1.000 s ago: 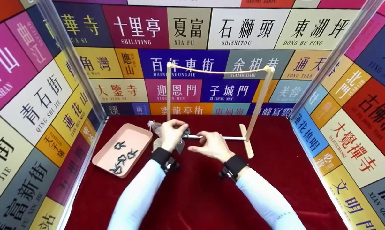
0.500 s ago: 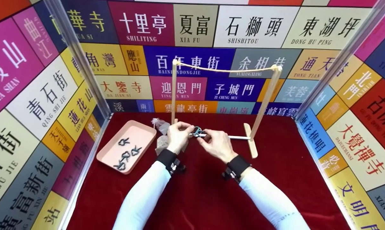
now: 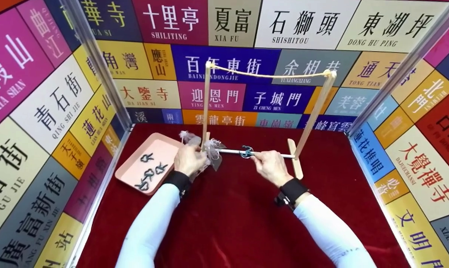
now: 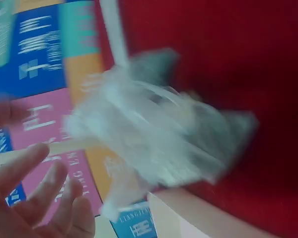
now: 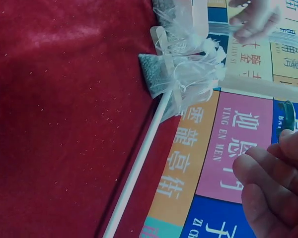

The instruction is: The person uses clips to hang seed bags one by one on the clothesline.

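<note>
My right hand (image 3: 272, 166) pinches a small teal curved hook (image 3: 246, 151) between thumb and forefinger; in the head view it overlaps the white rod. The right wrist view shows the hook (image 5: 288, 116) at the fingertips, its far part cut from sight. My left hand (image 3: 190, 160) is beside the tray's right edge, fingers loosely bent. Left of the rod's end lie several sheer white pouches (image 3: 214, 149) with grey-green contents. In the left wrist view, blurred pouches (image 4: 154, 124) are apart from my left fingers (image 4: 54, 193), which hold nothing visible.
A frame of two wooden posts (image 3: 314, 113) on flat feet carries a sagging yellowish cord (image 3: 269, 76) on top and a white rod (image 3: 274, 154) below. A pink tray (image 3: 124, 169) at left holds several dark teal hooks (image 3: 160, 168). Printed panels (image 3: 211, 96) wall the red cloth (image 3: 239, 216).
Both hands were together at the teal hook half a second ago. My left hand has since let go and moved left to the pouches and tray; the right moved slightly right with the hook.
</note>
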A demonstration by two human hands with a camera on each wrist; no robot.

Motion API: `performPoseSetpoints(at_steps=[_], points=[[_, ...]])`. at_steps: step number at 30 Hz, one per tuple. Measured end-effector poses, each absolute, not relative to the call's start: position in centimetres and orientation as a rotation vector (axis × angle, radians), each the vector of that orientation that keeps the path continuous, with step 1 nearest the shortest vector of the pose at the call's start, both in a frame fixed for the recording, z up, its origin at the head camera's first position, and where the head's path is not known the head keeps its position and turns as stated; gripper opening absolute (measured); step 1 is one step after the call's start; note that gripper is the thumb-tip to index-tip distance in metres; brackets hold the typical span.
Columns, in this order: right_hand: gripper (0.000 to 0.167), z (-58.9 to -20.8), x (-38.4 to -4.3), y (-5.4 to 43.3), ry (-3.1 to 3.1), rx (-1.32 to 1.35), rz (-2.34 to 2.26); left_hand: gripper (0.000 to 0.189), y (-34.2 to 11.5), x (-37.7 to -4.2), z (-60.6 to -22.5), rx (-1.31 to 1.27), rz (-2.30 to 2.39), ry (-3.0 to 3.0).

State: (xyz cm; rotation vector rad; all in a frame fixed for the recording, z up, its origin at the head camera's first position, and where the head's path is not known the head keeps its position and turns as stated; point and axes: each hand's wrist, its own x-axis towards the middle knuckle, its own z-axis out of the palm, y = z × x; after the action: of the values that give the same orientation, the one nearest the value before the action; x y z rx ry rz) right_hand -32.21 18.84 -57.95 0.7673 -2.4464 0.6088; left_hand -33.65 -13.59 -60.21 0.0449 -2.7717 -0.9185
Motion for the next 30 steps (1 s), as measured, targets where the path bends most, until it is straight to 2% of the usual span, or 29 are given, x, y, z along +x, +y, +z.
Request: performPoseSetpoints(at_steps=[3,7,12,16,24,30], points=[[0.006,-58.0,-32.1,19.5,-2.465,0.767,0.604,0.044,-13.1,-33.5,-62.0,-0.086,-0.697,-2.842],[0.011,-57.9,-31.8,19.7,-2.506,0.764,0.589,0.032,-11.9,-33.5,-64.5,-0.196,-0.543,-2.847],[0.010,-57.7,-31.6,19.3,-2.532,0.795,0.571,0.022,-11.3,-33.7,-65.9,-0.165,-0.451,-2.823],[0.013,-57.3,-31.7,19.4,-2.538,0.809,0.565,0.012,-11.7,-33.7,-65.4,-0.177,-0.422,-2.863],[0.010,-56.2,-32.2,19.8,-2.581,0.802,0.560,0.022,-13.3,-33.1,-64.1,-0.309,-0.445,-2.911],[0.013,-54.8,-32.4,20.9,-2.627,0.718,0.488,0.024,-13.3,-32.8,-60.0,-0.382,-0.457,-2.900]])
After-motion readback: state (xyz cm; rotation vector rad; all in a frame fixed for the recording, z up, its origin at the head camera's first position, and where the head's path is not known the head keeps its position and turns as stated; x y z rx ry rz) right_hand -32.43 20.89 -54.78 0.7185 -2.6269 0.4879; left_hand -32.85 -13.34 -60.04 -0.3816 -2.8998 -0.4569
